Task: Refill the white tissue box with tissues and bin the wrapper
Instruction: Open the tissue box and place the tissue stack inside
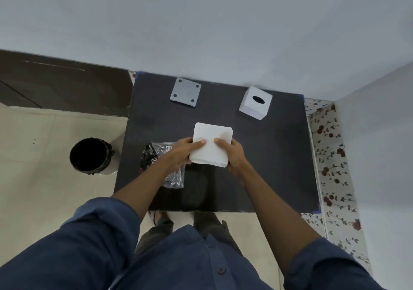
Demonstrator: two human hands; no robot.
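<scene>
Both my hands hold a white stack of tissues (212,142) just above the middle of the dark table (268,155). My left hand (181,153) grips its near left edge, thumb on top. My right hand (232,155) grips the near right edge the same way. The crumpled clear and black wrapper (156,155) lies on the table under my left wrist. The white tissue box (255,103), with a dark oval hole on top, stands at the far right. Its grey base plate (185,92) with dark corner pads lies apart at the far left of the table.
A round bin (90,155) lined with a black bag stands on the tiled floor left of the table. A flower-patterned strip (330,166) runs along the table's right side by the wall. A dark wooden panel (62,84) is at the far left.
</scene>
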